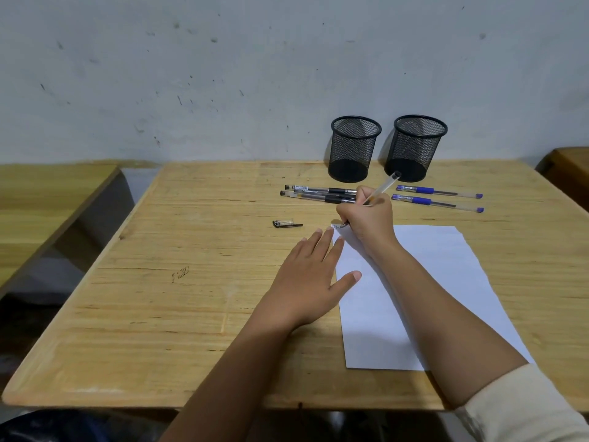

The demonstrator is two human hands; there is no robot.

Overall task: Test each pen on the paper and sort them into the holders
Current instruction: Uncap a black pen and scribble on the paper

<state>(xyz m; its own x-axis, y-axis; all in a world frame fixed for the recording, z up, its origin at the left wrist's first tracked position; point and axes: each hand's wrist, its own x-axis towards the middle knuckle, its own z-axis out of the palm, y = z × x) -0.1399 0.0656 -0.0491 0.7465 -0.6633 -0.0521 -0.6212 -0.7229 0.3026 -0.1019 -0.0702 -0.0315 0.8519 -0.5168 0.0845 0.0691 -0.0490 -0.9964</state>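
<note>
A clear-barrelled pen (382,188) is held in the right hand (366,218), fingers curled tight round its lower barrel in a writing grip, its tip down at the far left corner of a white sheet of paper (446,282). A few small scribbled marks show at that corner, just beside the hand. The pen's upper end tilts away toward the two holders.

The left hand (306,282) lies flat, palm down, fingers loosely spread; the thumb and fingertips rest on the paper's left edge, the rest of the hand on the wooden table (191,314). It pins the sheet in place.

Just left of the writing hand, on bare wood, lies a small dark pen cap (287,224) — likely off the pen in use.

Beyond the hands, two black pens (318,193) lie side by side to the left, and two blue pens (439,197) lie to the right, all capped. Behind them, against the wall, stand two black mesh holders (354,148) — both look empty.

The step in hand appears to be testing the pen. To do it well, keep the left hand pressing the edge so the sheet cannot slide, make a short firm stroke, and keep the marks small in the corner so room remains for the other pens. Recap before dropping it in a holder.
</note>
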